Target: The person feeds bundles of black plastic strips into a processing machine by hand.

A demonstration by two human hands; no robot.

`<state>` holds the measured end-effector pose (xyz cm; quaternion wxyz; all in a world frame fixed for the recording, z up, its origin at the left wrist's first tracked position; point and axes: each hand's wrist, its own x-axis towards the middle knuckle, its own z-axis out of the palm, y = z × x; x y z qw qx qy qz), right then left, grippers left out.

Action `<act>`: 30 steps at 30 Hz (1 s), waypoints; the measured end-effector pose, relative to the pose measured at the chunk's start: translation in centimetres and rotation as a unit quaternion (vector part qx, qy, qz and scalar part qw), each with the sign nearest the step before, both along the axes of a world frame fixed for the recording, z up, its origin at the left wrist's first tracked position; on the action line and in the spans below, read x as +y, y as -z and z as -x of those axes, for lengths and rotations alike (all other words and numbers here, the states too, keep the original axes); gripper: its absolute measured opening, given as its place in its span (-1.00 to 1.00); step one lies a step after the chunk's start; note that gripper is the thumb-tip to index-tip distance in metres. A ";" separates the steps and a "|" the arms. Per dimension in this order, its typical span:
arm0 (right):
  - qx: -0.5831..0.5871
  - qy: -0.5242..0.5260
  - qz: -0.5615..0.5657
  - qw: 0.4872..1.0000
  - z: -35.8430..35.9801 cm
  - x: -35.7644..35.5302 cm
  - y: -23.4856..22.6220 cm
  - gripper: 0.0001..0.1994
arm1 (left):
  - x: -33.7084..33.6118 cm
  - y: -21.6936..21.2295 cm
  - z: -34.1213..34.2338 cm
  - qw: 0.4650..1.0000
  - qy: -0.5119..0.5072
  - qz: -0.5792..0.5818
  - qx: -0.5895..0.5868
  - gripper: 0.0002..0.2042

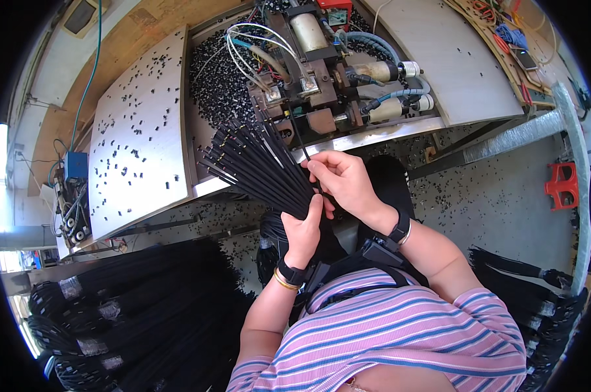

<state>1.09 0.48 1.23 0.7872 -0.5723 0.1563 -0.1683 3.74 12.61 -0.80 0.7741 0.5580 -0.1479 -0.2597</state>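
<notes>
Left hand (303,230) is wrapped tight around a fanned bundle of thin black cables w/ gold-tipped ends (256,163), thumb up along the side, tips pointing up-left toward the bench. Right hand (345,181) is closed in a pinch on one single black cable (298,138) pulled out of the bundle; that strand runs up toward the small metal pneumatic press machine (308,72) w/ its clear and blue hoses, its end just at the machine's front.

Risks, as I judge it: the fan is loose at the tip end, so if the left grip slackens the cables could slide out and drop to the floor, into the scatter down there. The single strand is thin and bendy; fed in off-line it could buckle or miss the machine's slot. Fingers are near the press front, so a pinch is possible if they follow the cable in too far. Also the picked strand crosses others, so it could drag a neighbour along.

Containers: a shallow open tray beside the machine (212,72) holds a dense heap of small black plastic parts; the same bits are strewn over the grey metal plate on the left (138,124) and on the concrete floor (498,196). Bundled coils of black cable w/ tape wraps (125,307) lie piled lower left, more at the right edge (530,294). A red plastic stool (562,185) sits far right, well apart.
</notes>
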 end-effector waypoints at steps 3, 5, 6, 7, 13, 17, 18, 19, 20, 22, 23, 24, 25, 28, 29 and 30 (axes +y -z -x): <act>0.033 -0.008 -0.013 0.999 0.0 0.0 -0.4 -0.82 | 0.2 0.1 -0.2 1.000 0.002 0.000 0.004 -0.91; 0.024 -0.009 -0.012 1.000 -0.1 0.0 -0.3 -0.82 | 0.2 0.1 -0.2 1.000 0.004 -0.003 0.003 -0.91; 0.015 -0.010 -0.011 1.000 -0.1 0.0 -0.3 -0.81 | 0.2 0.2 -0.2 1.000 0.004 -0.003 0.003 -0.91; 0.006 -0.012 -0.010 1.000 -0.2 0.0 -0.4 -0.80 | 0.2 0.3 -0.1 1.000 0.005 0.005 0.002 -0.90; 0.051 -0.075 0.001 0.996 0.3 0.0 -1.1 -0.81 | -0.1 -0.4 -0.4 0.999 -0.015 0.026 0.010 -0.92; 0.037 -0.034 0.033 0.998 1.4 0.9 -0.4 -0.83 | 0.5 -0.4 0.8 0.999 -0.023 -0.006 -0.028 -0.90; 0.011 -0.009 0.042 0.999 1.7 1.1 0.0 -0.84 | 0.4 -0.3 0.8 0.999 -0.021 -0.007 -0.027 -0.90; -0.014 0.016 0.051 0.998 1.8 1.2 0.2 -0.85 | 0.4 -0.3 0.9 0.999 -0.025 -0.005 -0.030 -0.90; -0.014 0.017 0.050 0.998 1.8 1.3 0.1 -0.85 | 0.4 -0.3 0.9 0.999 -0.030 -0.003 -0.034 -0.89; 0.007 0.026 0.024 0.999 1.6 1.4 -0.3 -0.86 | 0.2 -0.4 0.9 0.999 -0.033 -0.002 -0.038 -0.89; 0.016 0.030 0.011 0.999 1.5 1.4 -0.5 -0.86 | 0.1 -0.5 0.9 0.998 -0.053 -0.002 -0.044 -0.88; 0.016 0.031 0.011 0.999 1.4 1.4 -0.7 -0.86 | -0.1 -0.7 0.9 0.996 -0.073 -0.002 -0.050 -0.87; 0.019 0.025 0.001 1.000 1.2 1.3 -0.9 -0.85 | -0.2 -0.8 0.9 0.994 -0.091 -0.001 -0.056 -0.87; 0.025 0.014 -0.019 0.999 0.6 1.1 -1.4 -0.82 | 0.0 -0.5 0.3 0.996 -0.075 0.007 -0.041 -0.86; 0.027 0.014 -0.020 0.999 0.5 1.0 -1.5 -0.81 | 0.0 -0.4 0.1 0.997 -0.068 0.011 -0.034 -0.85; 0.029 0.014 -0.022 0.999 0.3 0.9 -1.5 -0.81 | 0.0 -0.2 -0.1 0.997 -0.068 0.011 -0.034 -0.85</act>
